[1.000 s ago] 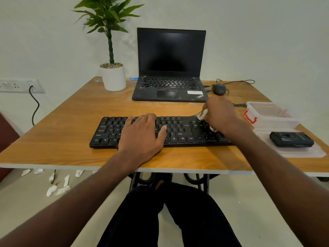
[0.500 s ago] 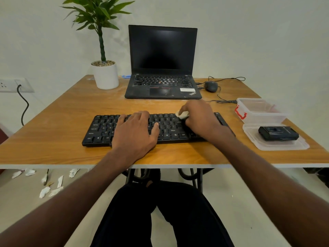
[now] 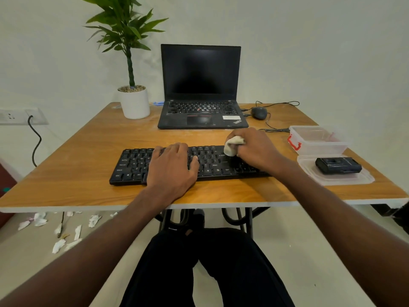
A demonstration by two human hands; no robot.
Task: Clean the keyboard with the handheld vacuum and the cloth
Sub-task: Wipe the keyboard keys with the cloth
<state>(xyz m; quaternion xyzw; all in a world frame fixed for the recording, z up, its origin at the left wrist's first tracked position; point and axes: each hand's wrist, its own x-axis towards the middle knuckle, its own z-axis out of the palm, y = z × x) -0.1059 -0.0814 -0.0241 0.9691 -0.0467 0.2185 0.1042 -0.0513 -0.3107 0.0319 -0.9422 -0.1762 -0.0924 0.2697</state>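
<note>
Now wiping keys with cloth (image 3: 232,146).
Right hand (image 3: 254,149) clenched around it over keyboard (image 3: 130,167); left hand (image 3: 172,167) flat, released, pressing keyboard down.

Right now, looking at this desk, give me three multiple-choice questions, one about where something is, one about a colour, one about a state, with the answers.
1. Where does the black device sit?
A. On the clear lid, right of the keyboard
B. Inside the clear box
C. On the laptop

2. What colour is the plant pot?
A. Black
B. White
C. Orange

3. What is the right hand doing?
A. Resting empty on the table
B. Holding the mouse
C. Gripping a pale cloth at the keys

Answers:
1. A, the device lies on the flat lid in front of the box.
2. B, the pot is plain white.
3. C, the cloth is bunched in its fingers at the keyboard, while the left hand lies flat on the keys.
</note>
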